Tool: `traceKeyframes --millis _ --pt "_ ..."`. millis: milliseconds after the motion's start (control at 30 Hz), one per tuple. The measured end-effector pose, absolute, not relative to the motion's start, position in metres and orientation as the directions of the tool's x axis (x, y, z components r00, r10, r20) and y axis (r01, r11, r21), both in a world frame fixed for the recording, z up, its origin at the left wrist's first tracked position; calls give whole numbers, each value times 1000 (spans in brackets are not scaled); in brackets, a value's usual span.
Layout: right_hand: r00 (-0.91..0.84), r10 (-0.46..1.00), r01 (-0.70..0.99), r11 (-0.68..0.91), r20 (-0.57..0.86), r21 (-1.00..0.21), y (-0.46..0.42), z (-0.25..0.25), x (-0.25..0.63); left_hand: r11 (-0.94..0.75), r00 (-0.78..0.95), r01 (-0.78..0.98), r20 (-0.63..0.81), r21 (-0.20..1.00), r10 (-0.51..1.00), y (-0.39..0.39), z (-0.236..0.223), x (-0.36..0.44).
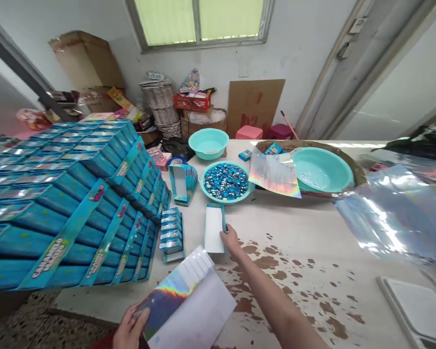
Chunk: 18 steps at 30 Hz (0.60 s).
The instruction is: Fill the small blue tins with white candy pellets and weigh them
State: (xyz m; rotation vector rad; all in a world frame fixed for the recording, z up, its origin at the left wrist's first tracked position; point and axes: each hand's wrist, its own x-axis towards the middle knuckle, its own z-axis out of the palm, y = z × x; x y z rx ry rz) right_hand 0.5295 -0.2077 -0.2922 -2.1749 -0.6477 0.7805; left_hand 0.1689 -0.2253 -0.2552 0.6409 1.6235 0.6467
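My left hand (130, 325) is closed on the lower left edge of a shiny holographic sheet (167, 303) with a plain white sheet (207, 310) beside it; whether they are joined I cannot tell. Farther up, my right hand (229, 238) pinches the right side of a blue shallow cardboard box (214, 230), which is white inside and lies on the table. Just left of it, several small blue packs (171, 231) sit in a row in another tray. Behind it stands a turquoise basin of blue and silver round pieces (225, 182).
Stacked blue display boxes (94, 208) tower on the left. At the back are a second turquoise basin (208, 144) and an upright blue box (183, 182). To the right lie a large basin (323, 169), holographic sheets (403, 213) and a white flat device (416, 310).
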Motion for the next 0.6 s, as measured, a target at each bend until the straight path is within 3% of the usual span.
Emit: traceKeyframes --millis 133,333,467,600 --pt "650 736 269 -455 -188 -849 -191 -264 536 635 -134 77 -623 769 771 -229 -246 170" --pt "646 764 352 -289 8 -890 -97 -228 502 606 -165 28 -595 795 787 -247 -252 165" --pt "618 786 340 -294 -23 -894 -38 -222 467 629 -198 2 -616 777 762 -258 -262 155" --pt "586 791 301 -412 -174 -860 -7 -226 438 599 -265 28 -571 801 777 -265 -268 151"
